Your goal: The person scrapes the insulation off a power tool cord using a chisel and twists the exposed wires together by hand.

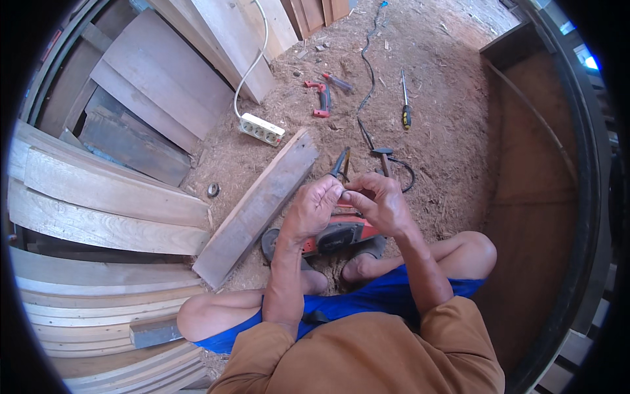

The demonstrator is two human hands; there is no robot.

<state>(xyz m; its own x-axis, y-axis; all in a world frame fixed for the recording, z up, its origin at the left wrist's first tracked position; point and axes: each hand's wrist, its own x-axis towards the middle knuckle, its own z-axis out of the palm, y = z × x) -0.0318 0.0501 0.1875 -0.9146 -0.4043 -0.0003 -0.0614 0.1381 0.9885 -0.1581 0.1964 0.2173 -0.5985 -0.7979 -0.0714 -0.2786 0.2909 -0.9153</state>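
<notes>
My left hand (311,205) and my right hand (382,205) meet in front of me, fingertips pinched together. Whatever is between them is too small and too covered to make out. A dark tapered piece (339,161) shows just beyond the fingers; I cannot tell whether it is held. Beneath the hands, by my feet, lies a red and black power tool (339,234) with a round grey part (269,243) at its left end. A hammer (383,156) lies beyond my right hand, beside a looped black cable (412,176).
A thick wooden plank (259,207) lies left of my hands. Farther off are a white power strip (262,129), a red and black handle-shaped part (321,100), a red-handled screwdriver (338,82) and a long screwdriver (406,115). A tape roll (213,190) sits near stacked boards (105,203).
</notes>
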